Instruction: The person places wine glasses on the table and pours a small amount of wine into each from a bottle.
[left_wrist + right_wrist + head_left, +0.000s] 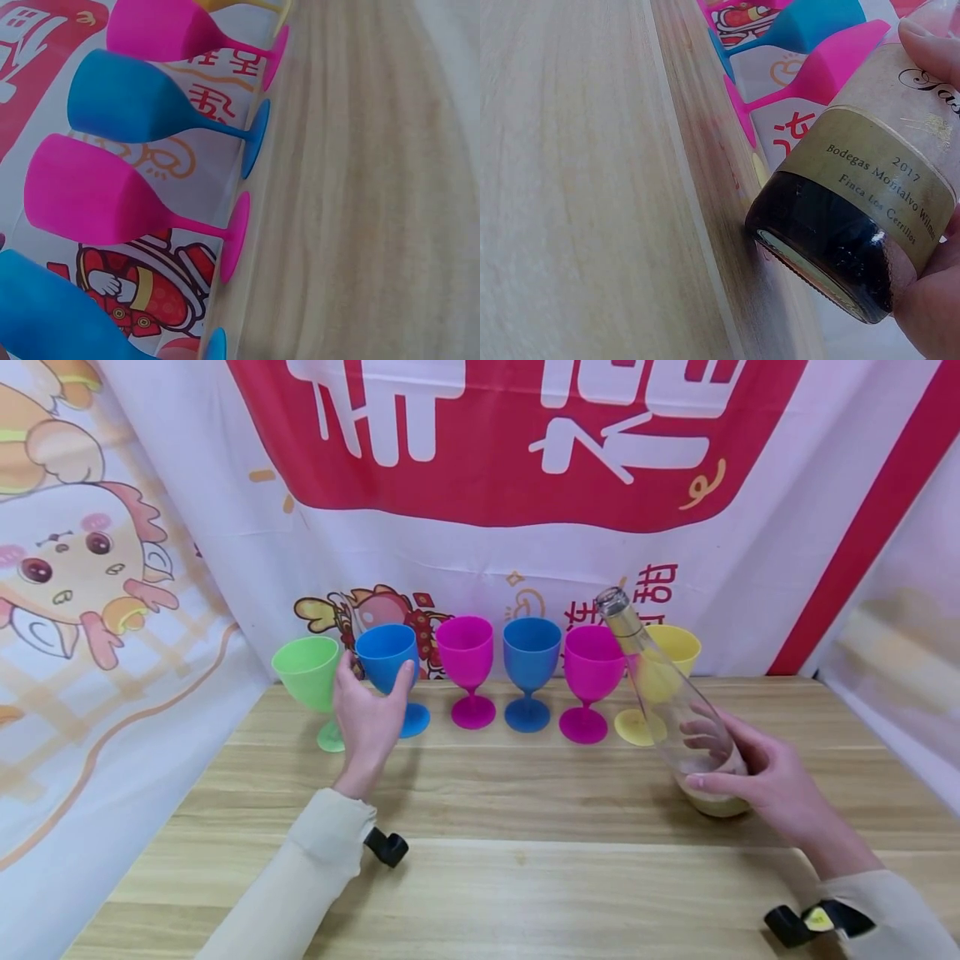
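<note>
The clear-glass wine bottle (671,714), cream-labelled above an olive band reading "2017" and dark at its lower end, slants at the head view's four o'clock, its uncapped mouth toward eleven, while the blue stemmed goblet (384,653) stands on its round foot at nine.

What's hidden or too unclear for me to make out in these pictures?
Head view: part of the left blue goblet, behind the left hand; whether that hand grips it is unclear.
Head view: part of the yellow goblet, obscured by the bottle.
Left wrist view: that blue goblet's stem, cut off by the bottom edge.
Right wrist view: the label's script lettering, cut off by the right edge.
</note>
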A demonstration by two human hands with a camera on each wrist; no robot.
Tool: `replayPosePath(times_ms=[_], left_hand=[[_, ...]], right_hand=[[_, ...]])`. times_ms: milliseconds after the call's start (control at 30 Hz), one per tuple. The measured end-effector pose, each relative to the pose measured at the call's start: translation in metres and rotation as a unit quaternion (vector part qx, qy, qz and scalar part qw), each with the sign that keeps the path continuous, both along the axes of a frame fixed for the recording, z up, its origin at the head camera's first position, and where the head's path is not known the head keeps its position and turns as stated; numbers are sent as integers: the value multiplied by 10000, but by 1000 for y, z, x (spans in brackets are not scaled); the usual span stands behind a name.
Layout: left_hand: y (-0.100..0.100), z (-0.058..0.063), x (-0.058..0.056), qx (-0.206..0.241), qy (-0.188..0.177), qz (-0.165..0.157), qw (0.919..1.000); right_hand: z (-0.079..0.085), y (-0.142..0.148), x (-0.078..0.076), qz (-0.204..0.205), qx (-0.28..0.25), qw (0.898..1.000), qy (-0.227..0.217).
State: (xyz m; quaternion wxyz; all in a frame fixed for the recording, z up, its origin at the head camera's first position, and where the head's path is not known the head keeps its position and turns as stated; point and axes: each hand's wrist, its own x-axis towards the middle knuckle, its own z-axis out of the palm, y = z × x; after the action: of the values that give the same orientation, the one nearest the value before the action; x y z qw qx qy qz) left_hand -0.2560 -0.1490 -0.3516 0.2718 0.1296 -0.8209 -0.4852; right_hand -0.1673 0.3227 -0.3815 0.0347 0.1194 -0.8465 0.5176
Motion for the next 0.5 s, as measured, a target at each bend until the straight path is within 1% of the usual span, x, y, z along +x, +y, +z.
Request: replayPosePath(times_ms=[167,267,367,500], left_hand=[[-1,2,-10,111,-107,14,9999],[0,2,-14,126,-29,20,9999],[1,2,-18,144,78,1,9999],[1,2,-21,165,144,62,9997]], right_hand=[[-2,-1,-1,84,-50,9999,31],[-2,0,-1,118,-49,9999,44],[-2,1,-1,65,-43,10000,6],[-2,1,-1,30,-31,10000,-40]])
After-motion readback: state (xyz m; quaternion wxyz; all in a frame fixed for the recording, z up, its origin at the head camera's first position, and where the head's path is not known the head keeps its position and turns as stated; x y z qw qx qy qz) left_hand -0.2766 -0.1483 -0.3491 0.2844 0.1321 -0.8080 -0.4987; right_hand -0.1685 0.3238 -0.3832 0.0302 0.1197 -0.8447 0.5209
